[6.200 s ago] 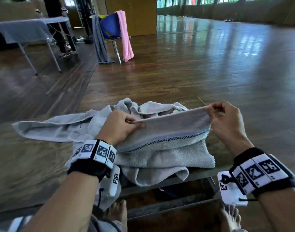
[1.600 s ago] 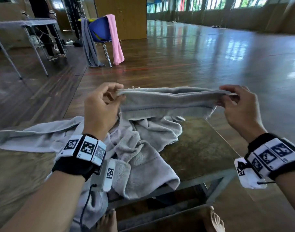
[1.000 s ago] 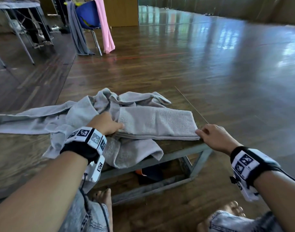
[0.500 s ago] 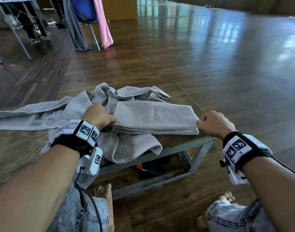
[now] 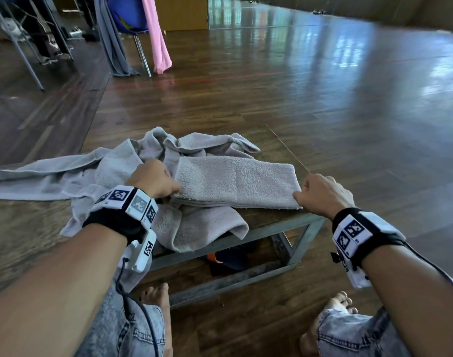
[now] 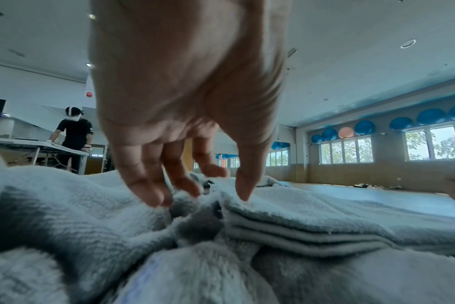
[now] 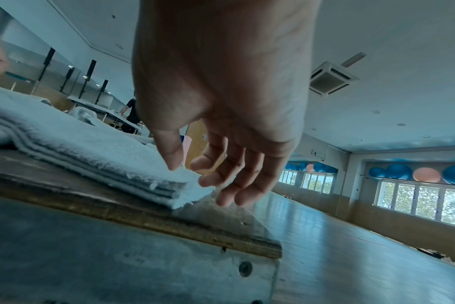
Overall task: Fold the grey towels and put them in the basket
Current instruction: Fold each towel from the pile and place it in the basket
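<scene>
A grey towel (image 5: 235, 181), folded into a long layered strip, lies flat on the low wooden table (image 5: 277, 219), on top of loose grey towels (image 5: 109, 166). My left hand (image 5: 168, 186) is at its left end; in the left wrist view the thumb (image 6: 243, 195) rests on the top layer and the fingers (image 6: 153, 197) touch the crumpled towel beside it. My right hand (image 5: 301, 195) is at the right front corner, where the thumb (image 7: 171, 162) touches the folded towel (image 7: 91, 156) and the loosely bent fingers (image 7: 229, 195) hang past the corner. No basket is in view.
One loose towel (image 5: 205, 228) hangs over the table's front edge above the metal frame (image 5: 292, 251). A dark and orange object (image 5: 228, 258) lies under the table. My bare feet (image 5: 156, 300) are near the frame. A chair (image 5: 132, 19) draped with cloths and a folding table (image 5: 19, 34) stand far back.
The folded towel, held up in the air 1.6 s ago, now lies on the table. Both hands have stayed at its ends over the last second.
</scene>
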`<action>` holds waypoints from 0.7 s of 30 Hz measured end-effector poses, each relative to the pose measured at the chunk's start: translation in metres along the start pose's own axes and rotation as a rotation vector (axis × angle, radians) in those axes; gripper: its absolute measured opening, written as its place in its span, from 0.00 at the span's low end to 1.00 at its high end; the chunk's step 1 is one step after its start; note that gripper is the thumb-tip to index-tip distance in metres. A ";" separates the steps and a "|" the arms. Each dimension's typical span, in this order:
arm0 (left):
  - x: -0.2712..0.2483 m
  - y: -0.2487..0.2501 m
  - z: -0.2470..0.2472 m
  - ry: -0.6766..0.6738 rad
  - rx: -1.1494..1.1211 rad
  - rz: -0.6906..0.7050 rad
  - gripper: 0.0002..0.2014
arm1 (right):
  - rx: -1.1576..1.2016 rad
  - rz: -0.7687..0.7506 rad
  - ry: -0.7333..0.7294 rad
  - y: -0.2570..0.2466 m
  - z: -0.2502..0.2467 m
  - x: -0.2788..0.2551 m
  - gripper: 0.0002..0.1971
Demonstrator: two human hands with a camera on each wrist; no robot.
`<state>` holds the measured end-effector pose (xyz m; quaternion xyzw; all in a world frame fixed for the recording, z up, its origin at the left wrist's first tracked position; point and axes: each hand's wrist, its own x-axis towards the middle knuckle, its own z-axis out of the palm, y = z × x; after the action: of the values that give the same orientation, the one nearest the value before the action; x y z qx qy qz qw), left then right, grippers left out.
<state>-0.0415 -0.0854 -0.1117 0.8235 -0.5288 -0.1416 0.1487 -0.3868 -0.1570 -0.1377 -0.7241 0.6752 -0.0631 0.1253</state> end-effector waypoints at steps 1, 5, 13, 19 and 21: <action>0.000 0.003 0.001 0.037 -0.027 0.065 0.11 | 0.020 -0.032 0.046 -0.003 0.002 0.002 0.08; -0.003 0.022 0.008 0.037 0.000 0.383 0.10 | 0.149 -0.269 0.089 -0.023 0.011 0.011 0.08; 0.003 0.043 0.042 -0.224 0.277 0.523 0.15 | -0.032 -0.415 -0.289 -0.081 0.040 0.010 0.23; 0.012 0.054 0.049 -0.058 0.017 0.606 0.20 | 0.081 -0.342 0.016 -0.103 0.034 0.025 0.14; 0.020 0.054 0.058 0.035 0.060 0.618 0.16 | 0.176 -0.424 0.067 -0.107 0.037 0.030 0.18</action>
<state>-0.1009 -0.1306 -0.1451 0.6303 -0.7553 -0.0597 0.1694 -0.2716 -0.1767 -0.1471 -0.8336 0.5038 -0.1705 0.1494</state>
